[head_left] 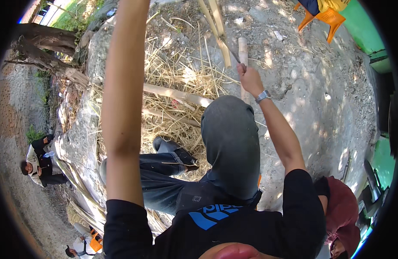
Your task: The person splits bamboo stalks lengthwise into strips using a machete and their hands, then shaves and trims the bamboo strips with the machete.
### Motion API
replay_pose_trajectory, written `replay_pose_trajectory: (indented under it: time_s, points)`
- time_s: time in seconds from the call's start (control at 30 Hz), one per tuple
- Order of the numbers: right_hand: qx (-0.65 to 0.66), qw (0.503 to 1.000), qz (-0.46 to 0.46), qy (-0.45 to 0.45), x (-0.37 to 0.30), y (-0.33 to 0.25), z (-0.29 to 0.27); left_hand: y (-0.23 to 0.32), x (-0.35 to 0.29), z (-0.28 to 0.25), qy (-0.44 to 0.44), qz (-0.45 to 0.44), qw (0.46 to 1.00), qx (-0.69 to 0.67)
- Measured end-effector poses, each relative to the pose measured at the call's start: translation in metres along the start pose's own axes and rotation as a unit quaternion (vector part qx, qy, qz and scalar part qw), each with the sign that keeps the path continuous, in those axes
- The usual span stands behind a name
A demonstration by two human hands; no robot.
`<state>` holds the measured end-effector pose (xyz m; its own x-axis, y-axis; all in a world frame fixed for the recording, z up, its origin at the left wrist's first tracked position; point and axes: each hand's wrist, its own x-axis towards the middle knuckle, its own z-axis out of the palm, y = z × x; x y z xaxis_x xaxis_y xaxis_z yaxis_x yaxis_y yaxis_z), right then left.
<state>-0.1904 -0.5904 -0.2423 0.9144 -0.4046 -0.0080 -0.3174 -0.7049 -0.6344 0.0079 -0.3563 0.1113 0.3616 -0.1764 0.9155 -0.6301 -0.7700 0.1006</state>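
Note:
My right hand (251, 81), with a silver watch on its wrist, is closed round the handle of a long-bladed knife (233, 52). The blade runs up and to the left and meets a split bamboo strip (225, 52); whether it has cut into it I cannot tell. The strip reaches up past the top edge of the view. My left arm (124, 86) stretches straight up out of the picture, so its hand is hidden from view. Just right of the blade, a round bamboo pole (243, 47) passes beside my right hand.
Bamboo shavings (177, 73) cover the ground ahead, with a bamboo pole (168, 92) across them. My raised knee (230, 129) stands below the knife. An orange chair (331, 19) is at the far right. A person in maroon (343, 207) is close on my right; others sit at left.

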Motion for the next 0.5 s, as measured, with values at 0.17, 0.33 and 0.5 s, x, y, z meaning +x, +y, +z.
replay_pose_trajectory:
  time_s: [0.17, 0.33, 0.5]
  points:
    - [0.061, 0.997, 0.040, -0.002, 0.013, -0.021, 0.043, -0.030, -0.152, -0.018, -0.073, -0.354, 0.890, -0.277]
    - [0.081, 0.995, -0.005, 0.061, -0.021, 0.009, 0.037, -0.050, -0.160, 0.008, -0.110, -0.441, 0.831, -0.320]
    - [0.150, 0.988, -0.008, 0.018, -0.068, -0.039, -0.007, -0.058, -0.118, 0.039, -0.198, -0.359, 0.623, -0.666]
